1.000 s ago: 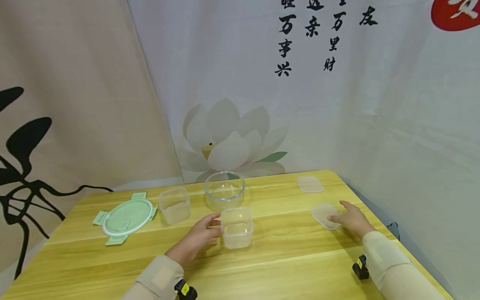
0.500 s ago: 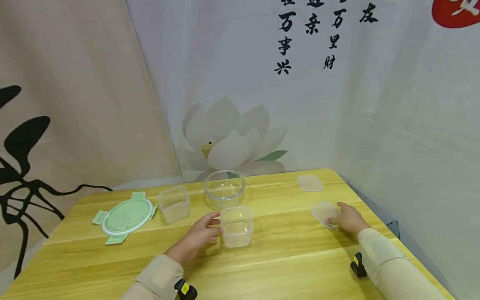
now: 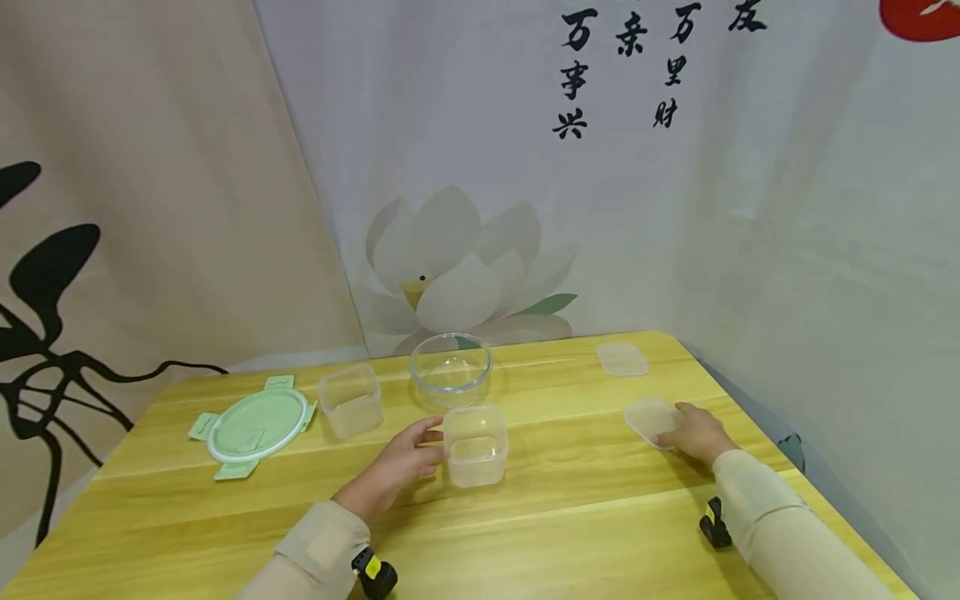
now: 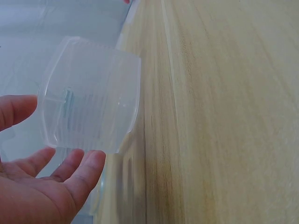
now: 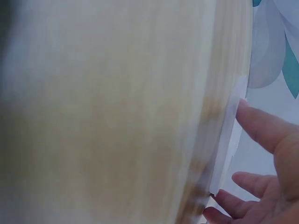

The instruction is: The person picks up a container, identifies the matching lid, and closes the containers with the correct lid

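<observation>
Probably curtained-off booth, indoors: printed cloth hangings [image 3: 480, 150] with lotus [image 3: 461, 287], black calligraphy [image 3: 573, 81] behind wood-grain table [image 3: 570, 525].

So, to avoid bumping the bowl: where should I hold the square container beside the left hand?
Probably take the square container by its left wall near the rim, from the left: it stands upright, open on top, the left hand is at that wall, and the glass bowl is behind.
</observation>
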`<move>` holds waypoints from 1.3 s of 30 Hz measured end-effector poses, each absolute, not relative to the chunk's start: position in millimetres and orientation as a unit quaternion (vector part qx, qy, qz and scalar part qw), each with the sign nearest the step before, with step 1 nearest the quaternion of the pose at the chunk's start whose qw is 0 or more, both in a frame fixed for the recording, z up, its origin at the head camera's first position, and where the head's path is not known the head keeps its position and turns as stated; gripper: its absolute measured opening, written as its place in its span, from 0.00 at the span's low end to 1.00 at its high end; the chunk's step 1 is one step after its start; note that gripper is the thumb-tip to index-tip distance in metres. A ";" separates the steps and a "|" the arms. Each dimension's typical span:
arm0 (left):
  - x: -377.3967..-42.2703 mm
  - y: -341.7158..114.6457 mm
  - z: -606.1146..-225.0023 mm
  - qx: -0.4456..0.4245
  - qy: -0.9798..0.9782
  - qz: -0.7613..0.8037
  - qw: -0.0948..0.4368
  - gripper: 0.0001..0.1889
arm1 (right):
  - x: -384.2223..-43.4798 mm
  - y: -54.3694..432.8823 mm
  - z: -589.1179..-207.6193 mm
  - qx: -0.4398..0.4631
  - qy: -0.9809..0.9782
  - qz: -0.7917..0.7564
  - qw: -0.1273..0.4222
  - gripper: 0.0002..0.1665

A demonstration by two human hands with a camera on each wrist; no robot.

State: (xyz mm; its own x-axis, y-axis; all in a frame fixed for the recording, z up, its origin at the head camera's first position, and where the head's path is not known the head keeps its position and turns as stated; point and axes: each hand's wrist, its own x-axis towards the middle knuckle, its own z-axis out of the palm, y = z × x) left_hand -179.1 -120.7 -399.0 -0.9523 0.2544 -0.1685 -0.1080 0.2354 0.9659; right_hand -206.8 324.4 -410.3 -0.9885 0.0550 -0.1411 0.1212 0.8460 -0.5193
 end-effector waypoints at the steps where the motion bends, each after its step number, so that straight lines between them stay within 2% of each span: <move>1: -179.6 -120.4 -398.6 0.047 0.772 0.617 0.146 0.33 | -207.0 324.6 -409.9 0.045 0.960 -0.271 0.057 0.52; 13: -180.2 -122.1 -396.4 0.041 0.778 0.612 0.135 0.33 | -209.3 317.5 -409.2 0.043 0.952 -0.297 0.054 0.48; 17: -179.3 -122.0 -396.8 0.044 0.777 0.613 0.138 0.33 | -210.0 317.2 -410.2 0.044 0.953 -0.297 0.050 0.48; 26: -178.6 -122.3 -398.3 0.051 0.776 0.612 0.145 0.32 | -213.8 317.2 -414.2 0.032 0.963 -0.268 -0.007 0.50; 39: -179.1 -120.2 -398.2 0.049 0.776 0.612 0.145 0.32 | -212.1 317.7 -410.9 0.076 0.930 -0.360 -0.009 0.52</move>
State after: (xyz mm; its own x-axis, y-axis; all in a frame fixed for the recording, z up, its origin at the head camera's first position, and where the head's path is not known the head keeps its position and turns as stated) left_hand -179.1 -120.2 -398.2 -0.9530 0.2536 -0.1659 -0.1019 0.2474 0.9636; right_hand -212.1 317.7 -410.9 -0.9884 0.1468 -0.0385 0.1344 0.7288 -0.6715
